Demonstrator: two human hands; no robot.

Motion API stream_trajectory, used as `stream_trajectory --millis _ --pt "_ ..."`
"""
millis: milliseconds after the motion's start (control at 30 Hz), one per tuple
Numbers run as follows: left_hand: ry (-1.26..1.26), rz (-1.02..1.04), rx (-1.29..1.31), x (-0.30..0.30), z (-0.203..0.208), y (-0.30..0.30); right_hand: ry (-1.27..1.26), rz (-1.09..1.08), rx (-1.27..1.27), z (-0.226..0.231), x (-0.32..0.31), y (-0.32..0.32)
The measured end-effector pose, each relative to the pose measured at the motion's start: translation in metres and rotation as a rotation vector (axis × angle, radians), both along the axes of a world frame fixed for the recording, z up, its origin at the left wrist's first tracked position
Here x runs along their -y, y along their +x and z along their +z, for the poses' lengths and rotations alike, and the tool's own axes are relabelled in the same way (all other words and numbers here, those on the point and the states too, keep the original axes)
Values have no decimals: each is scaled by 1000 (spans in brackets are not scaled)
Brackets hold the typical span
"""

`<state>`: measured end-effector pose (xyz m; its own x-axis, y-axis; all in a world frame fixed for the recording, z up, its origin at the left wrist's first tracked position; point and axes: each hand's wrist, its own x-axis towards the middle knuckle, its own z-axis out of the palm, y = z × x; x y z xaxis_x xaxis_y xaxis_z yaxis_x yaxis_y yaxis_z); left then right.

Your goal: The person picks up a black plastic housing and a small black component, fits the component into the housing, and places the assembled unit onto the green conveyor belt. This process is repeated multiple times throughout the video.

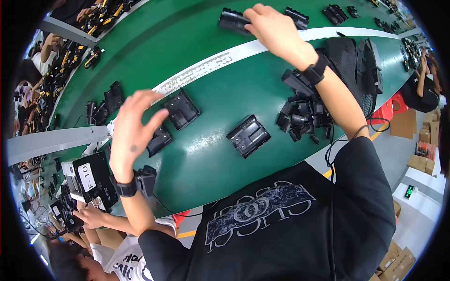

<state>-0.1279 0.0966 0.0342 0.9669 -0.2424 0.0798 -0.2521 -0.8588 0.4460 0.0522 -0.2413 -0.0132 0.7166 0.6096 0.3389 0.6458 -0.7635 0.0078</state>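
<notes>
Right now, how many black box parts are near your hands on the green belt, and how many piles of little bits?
Black housings lying free near the hands: 3 (one, one, one)
Black housing in the right hand: 1
Piles of small black parts: 1
Total: 5

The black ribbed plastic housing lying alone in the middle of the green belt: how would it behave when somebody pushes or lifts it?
The black ribbed plastic housing looks moulded and hollow, so probably stiff and light. It lies flat and boxy, so it should slide, not roll. The glossy green belt may let it skid easily.
</notes>
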Motion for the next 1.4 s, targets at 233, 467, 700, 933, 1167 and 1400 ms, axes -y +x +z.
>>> stream_trajectory --millis 233,467,700,933,1167,1400 --pt "72 -50 -36 26 -26 -23 -62 62 -278 14 95 -46" --pt "83 -158 122 42 -44 13 -9 17 -360 8 124 -106" --pt "109 -29 156 66 -45 11 -24 -17 -640 27 95 -91" --pt "80 21 138 84 -56 23 -185 218 -443 -2 72 -59" --pt "28 -70 197 92 -66 32 -123 -152 -430 -9 81 -66" --pt "-37 -92 100 94 -74 39 101 276 -358 20 7 -98"
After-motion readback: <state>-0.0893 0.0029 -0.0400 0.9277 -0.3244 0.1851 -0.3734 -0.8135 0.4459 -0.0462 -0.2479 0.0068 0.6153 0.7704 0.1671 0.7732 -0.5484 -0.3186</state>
